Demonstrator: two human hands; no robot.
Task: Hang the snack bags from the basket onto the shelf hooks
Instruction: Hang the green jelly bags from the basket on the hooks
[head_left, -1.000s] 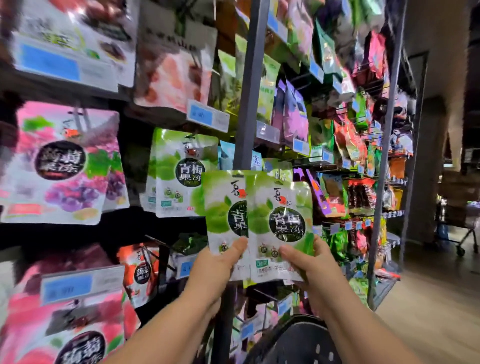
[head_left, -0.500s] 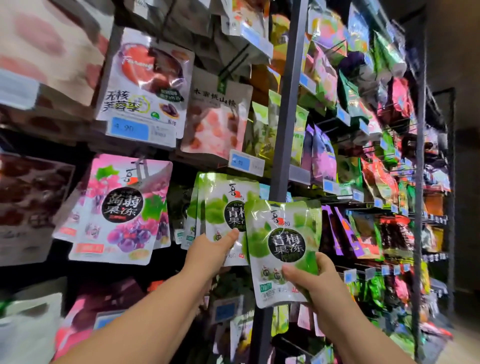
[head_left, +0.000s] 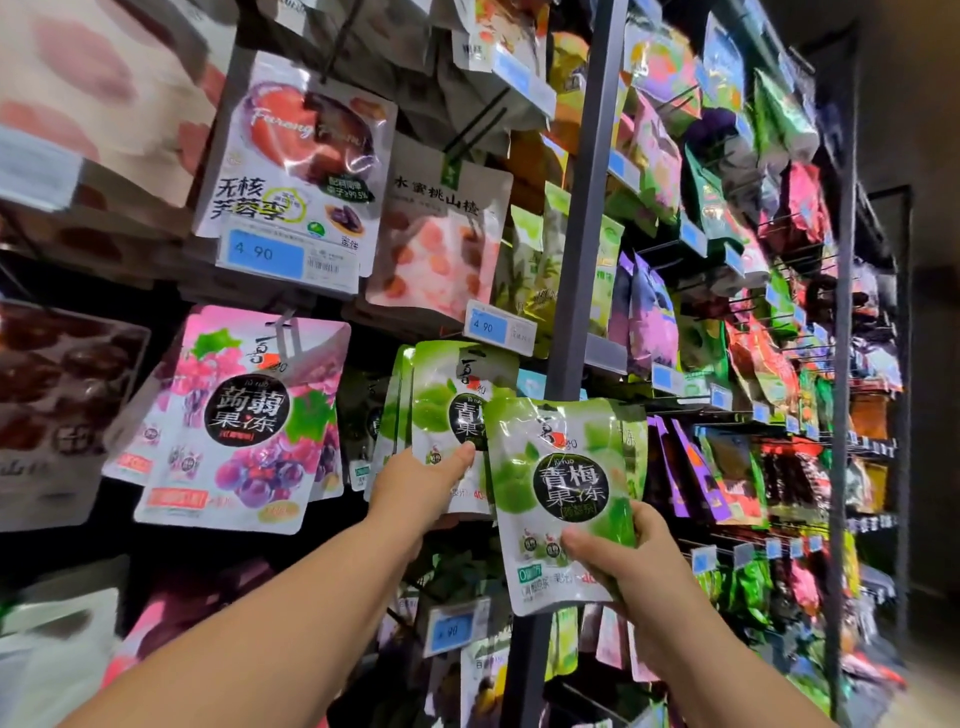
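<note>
Thumb of the right hand (head_left: 623, 564) lies across the front of a green bag (head_left: 563, 483), low down. The fingers curl round behind it, so this hand pinches the bag and holds it up. The bag stands nearly straight, with its front facing out. It is in front of a grey post (head_left: 584, 234), and it is not on a hook yet.

Just left of it, the left hand (head_left: 421, 486) pinches the bottom of the hanging green bags (head_left: 441, 400). Its thumb presses on the front one and its fingers are tucked behind. These bags look the same as the one held up. The held bag covers their right edge a little.

Above the left hand is a blue price tag (head_left: 493, 327), and above that a bag with peach pieces (head_left: 441, 244). Further left of the left hand hangs a pink bag with grapes (head_left: 244, 426). Up above that one is a white bag with a plum (head_left: 296, 166).

Below the hands there is another blue tag (head_left: 452, 629). To the right of the right hand are purple bags (head_left: 675, 467), then many rows of bright bags (head_left: 779, 364) going far away.
</note>
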